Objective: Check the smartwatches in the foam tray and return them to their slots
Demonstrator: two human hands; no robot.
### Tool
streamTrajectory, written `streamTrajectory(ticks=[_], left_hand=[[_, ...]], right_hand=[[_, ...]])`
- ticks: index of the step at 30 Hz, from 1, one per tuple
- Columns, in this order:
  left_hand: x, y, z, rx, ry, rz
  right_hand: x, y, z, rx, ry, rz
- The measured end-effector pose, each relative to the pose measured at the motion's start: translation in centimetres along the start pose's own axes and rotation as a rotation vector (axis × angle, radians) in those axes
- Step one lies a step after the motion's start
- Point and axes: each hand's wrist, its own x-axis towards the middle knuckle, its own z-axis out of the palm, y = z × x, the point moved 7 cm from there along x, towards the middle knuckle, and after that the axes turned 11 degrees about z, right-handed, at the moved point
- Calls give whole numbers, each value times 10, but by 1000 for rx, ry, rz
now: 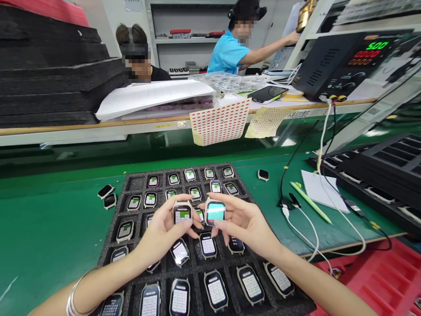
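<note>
My left hand (171,219) is closed around a smartwatch body (183,212) whose lit screen shows a green and white grid, thumb at its lower edge. Beside it, my right hand (241,219) grips a second smartwatch body (215,211) with a mostly cyan screen. Both are strapless with pale frames and are held above a black foam tray (131,175). In the tray's compartments lie several similar watch bodies, many with grid screens lit, such as the watch body (215,289) near the front. My hands and forearms hide some compartments.
Loose watch bodies (110,200) lie left of the tray, and another watch body (263,174) sits right. A green pen (311,202), notepad (324,188) and cables (287,213) are at right. A power supply (345,66) stands on the shelf. Two people are behind it.
</note>
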Motion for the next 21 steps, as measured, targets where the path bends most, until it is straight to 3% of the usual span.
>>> streamTrajectory(ticks=[7, 12, 18, 21], left_hand=[[-2, -4, 3, -50, -5, -21], [-2, -7, 3, -52, 1, -56], [-7, -9, 7, -74, -8, -39], [-10, -13, 11, -74, -38, -68]], right_hand=[[-4, 1, -5, -69, -9, 0], [-8, -1, -21, -158, 5, 35], [4, 15, -73, -387, 32, 141], [8, 25, -107, -640, 115, 141]])
